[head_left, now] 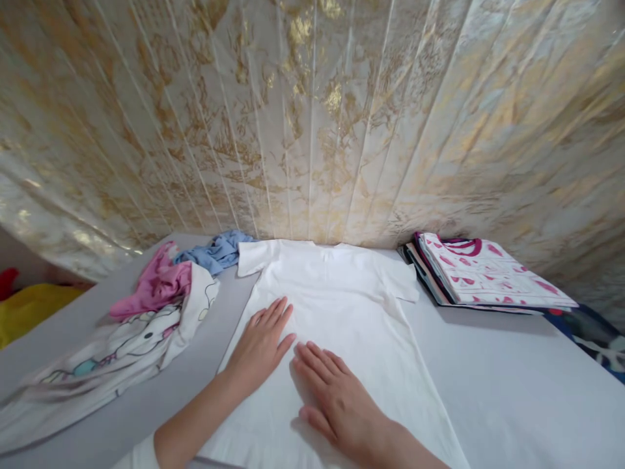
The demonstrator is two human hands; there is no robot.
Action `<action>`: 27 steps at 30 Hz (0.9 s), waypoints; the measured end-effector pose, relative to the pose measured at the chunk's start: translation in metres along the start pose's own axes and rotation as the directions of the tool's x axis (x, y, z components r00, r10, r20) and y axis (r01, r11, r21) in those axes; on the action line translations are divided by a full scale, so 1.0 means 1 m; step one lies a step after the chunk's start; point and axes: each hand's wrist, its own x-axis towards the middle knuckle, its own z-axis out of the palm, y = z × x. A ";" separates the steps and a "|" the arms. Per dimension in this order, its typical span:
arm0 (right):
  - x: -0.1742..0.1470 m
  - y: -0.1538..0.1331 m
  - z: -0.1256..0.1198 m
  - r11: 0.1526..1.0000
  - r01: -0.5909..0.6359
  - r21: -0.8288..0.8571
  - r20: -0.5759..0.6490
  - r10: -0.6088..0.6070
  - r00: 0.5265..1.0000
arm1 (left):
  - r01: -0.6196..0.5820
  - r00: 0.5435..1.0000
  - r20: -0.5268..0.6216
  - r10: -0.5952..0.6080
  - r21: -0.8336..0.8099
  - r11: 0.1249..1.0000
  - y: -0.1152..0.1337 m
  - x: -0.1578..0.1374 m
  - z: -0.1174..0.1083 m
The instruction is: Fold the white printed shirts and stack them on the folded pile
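Observation:
A white short-sleeved T-shirt [336, 293] lies spread out face-up or face-down, I cannot tell which, with its neckline at the far end and its sleeves out to both sides. My left hand [261, 339] rests flat on the left half of the shirt, fingers stretched out. Close by on the right, my right hand [336, 394] is over the middle of the shirt, fingers extended and a shadow beneath it. Neither hand grips anything. The shirt's lower hem runs past the bottom of the view.
On the left lie a crumpled white printed garment [146, 345], a pink garment [159, 280] and a blue one [215, 253]. A folded stack of clothes [493, 273] stands at the right on the pale surface [512, 384]. Behind hangs a gold-patterned curtain [312, 130]. Yellow cloth [39, 309] shows far left.

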 end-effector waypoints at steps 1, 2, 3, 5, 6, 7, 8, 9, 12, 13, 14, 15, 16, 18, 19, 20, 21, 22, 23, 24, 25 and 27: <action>0.001 0.002 0.000 1.000 -0.011 0.003 0.023 0.011 1.000 | -0.002 1.000 0.005 0.002 0.001 1.000 -0.001 0.000 -0.001; 0.002 0.008 -0.002 0.995 -0.097 -0.027 0.027 0.097 0.995 | -0.006 1.000 0.010 0.006 -0.001 1.000 -0.002 -0.001 -0.002; 0.003 0.017 -0.005 0.966 -0.247 -0.081 0.007 0.248 0.969 | -0.014 1.000 0.013 0.014 -0.008 1.000 -0.005 -0.002 -0.003; 0.006 0.032 -0.013 0.891 -0.425 -0.162 -0.050 0.423 0.905 | -0.036 0.999 0.016 0.036 -0.025 0.999 -0.010 -0.002 -0.003; 0.007 0.033 -0.015 0.876 -0.447 -0.182 -0.068 0.442 0.894 | -0.045 0.999 0.015 0.045 -0.030 0.999 -0.013 -0.002 -0.003; 0.007 0.030 -0.015 0.880 -0.434 -0.191 -0.078 0.428 0.901 | -0.047 0.999 0.012 0.048 -0.030 0.998 -0.015 -0.001 -0.003; 0.007 0.022 -0.014 0.904 -0.384 -0.187 -0.072 0.377 0.924 | -0.046 0.999 0.008 0.046 -0.026 0.999 -0.016 -0.001 -0.002; 0.007 0.011 -0.010 0.937 -0.306 -0.169 -0.059 0.300 0.952 | -0.040 0.999 0.006 0.040 -0.019 0.999 -0.016 0.000 -0.001; 0.007 -0.015 0.003 0.998 0.047 -0.045 0.056 -0.044 0.997 | -0.025 1.000 0.006 0.025 -0.006 1.000 -0.015 0.004 0.000; 0.007 -0.015 0.006 0.998 0.052 -0.032 0.067 -0.050 0.997 | -0.029 1.000 0.008 0.029 -0.012 1.000 -0.015 0.004 -0.001; 0.007 -0.012 0.008 0.999 -0.021 -0.049 0.058 0.024 0.998 | -0.037 0.999 0.009 0.037 -0.024 0.999 -0.015 0.004 -0.002; 0.007 -0.007 0.009 0.985 -0.149 -0.086 0.026 0.152 0.988 | -0.047 0.999 0.006 0.048 -0.039 0.998 -0.016 0.003 -0.005; 0.006 -0.002 0.009 0.952 -0.279 -0.123 -0.020 0.279 0.960 | -0.057 0.998 -0.002 0.057 -0.056 0.997 -0.017 0.001 -0.007; 0.003 0.002 0.011 0.914 -0.373 -0.159 -0.090 0.363 0.927 | -0.077 0.997 -0.023 0.075 -0.090 0.993 -0.019 -0.006 -0.013; 0.001 -0.001 0.012 0.939 -0.307 -0.157 -0.089 0.296 0.951 | -0.085 0.996 -0.029 0.083 -0.102 0.991 -0.020 -0.011 -0.015; 0.000 -0.007 0.014 0.974 -0.178 -0.140 -0.057 0.172 0.984 | -0.094 0.995 -0.029 0.091 -0.108 0.990 -0.021 -0.016 -0.017; -0.001 -0.015 0.017 0.995 -0.009 -0.097 -0.002 0.009 1.000 | -0.100 0.995 -0.024 0.098 -0.107 0.989 -0.022 -0.020 -0.018; 0.000 -0.023 0.018 0.989 0.142 -0.042 0.053 -0.139 0.989 | -0.102 0.995 -0.017 0.101 -0.098 0.990 -0.023 -0.024 -0.018; 0.003 -0.030 0.020 0.981 0.194 -0.005 0.083 -0.193 0.978 | -0.099 0.995 -0.008 0.099 -0.082 0.992 -0.024 -0.026 -0.017; 0.006 -0.034 0.020 0.989 0.147 0.001 0.093 -0.147 0.985 | -0.091 0.996 -0.003 0.091 -0.064 0.994 -0.024 -0.028 -0.016; 0.010 -0.037 0.020 0.999 0.040 -0.016 0.090 -0.038 0.995 | -0.082 0.997 0.001 0.082 -0.046 0.996 -0.025 -0.028 -0.015; 0.018 -0.038 0.021 0.982 -0.179 -0.066 0.056 0.183 0.981 | -0.071 0.997 0.009 0.071 -0.023 0.997 -0.027 -0.027 -0.013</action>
